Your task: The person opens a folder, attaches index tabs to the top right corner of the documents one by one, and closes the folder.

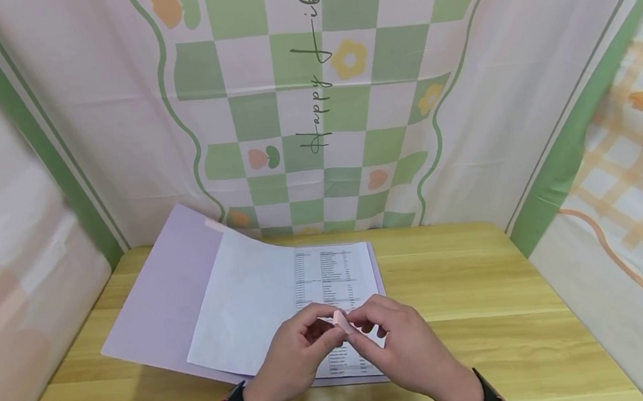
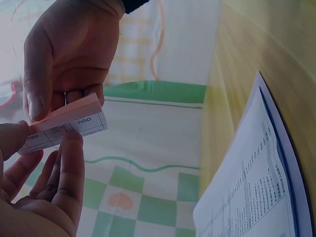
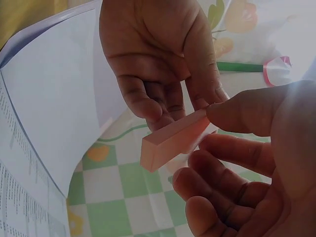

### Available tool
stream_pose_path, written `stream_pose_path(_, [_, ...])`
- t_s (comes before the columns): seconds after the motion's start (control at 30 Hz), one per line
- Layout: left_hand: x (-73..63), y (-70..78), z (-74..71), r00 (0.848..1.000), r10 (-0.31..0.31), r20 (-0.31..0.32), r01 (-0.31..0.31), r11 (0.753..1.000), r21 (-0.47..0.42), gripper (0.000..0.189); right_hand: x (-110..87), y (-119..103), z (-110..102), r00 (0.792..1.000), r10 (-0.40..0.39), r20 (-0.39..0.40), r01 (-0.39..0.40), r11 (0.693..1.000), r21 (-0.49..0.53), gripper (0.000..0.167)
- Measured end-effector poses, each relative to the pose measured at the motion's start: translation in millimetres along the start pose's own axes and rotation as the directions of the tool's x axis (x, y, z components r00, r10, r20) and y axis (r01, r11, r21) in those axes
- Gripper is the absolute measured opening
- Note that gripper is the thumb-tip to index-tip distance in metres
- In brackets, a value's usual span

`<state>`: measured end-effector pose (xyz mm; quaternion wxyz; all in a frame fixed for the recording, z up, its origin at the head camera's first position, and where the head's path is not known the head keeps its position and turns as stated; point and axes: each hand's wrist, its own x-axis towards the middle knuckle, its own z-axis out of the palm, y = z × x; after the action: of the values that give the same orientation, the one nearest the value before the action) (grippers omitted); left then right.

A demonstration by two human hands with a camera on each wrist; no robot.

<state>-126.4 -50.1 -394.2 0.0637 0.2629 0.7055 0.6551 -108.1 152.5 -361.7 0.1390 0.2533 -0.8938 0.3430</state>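
Note:
Over the open folder, both hands meet at a small pink sticky note pad (image 1: 341,321). My left hand (image 1: 293,354) pinches it between thumb and fingers. From the other side, my right hand (image 1: 403,342) grips it with thumb and index finger, the remaining fingers loosely bent. The left wrist view shows the pad's white printed backing (image 2: 64,132), with lines and upside-down lettering. In the right wrist view the pad's pink edge (image 3: 170,134) faces the camera, and its top sheets look bent at the end by the right thumb (image 3: 237,112).
A lilac folder (image 1: 157,298) lies open on the wooden table (image 1: 456,284), its cover raised at the left. A blank white page (image 1: 244,302) curves up beside a printed sheet (image 1: 336,275). Patterned cloth (image 1: 312,115) hangs behind the table and on both sides.

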Motion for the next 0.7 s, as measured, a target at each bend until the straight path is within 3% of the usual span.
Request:
stream_pose_path(0.5, [0.1, 2.8, 0.7, 1.0, -0.004, 0.002, 0.004, 0.999, 0.042, 0.021, -2.8, -0.7, -3.2, 1.0, 0.016, -0.018, -0.016, 1.0, 0.026, 0.003])
stream_pose_path(0.7, [-0.6, 4.7, 0.9, 1.0, -0.007, 0.002, 0.007, 0.998, 0.07, 0.02, -3.0, -2.3, -6.3, 0.997, 0.074, 0.008, -0.074, 0.993, 0.087, 0.014])
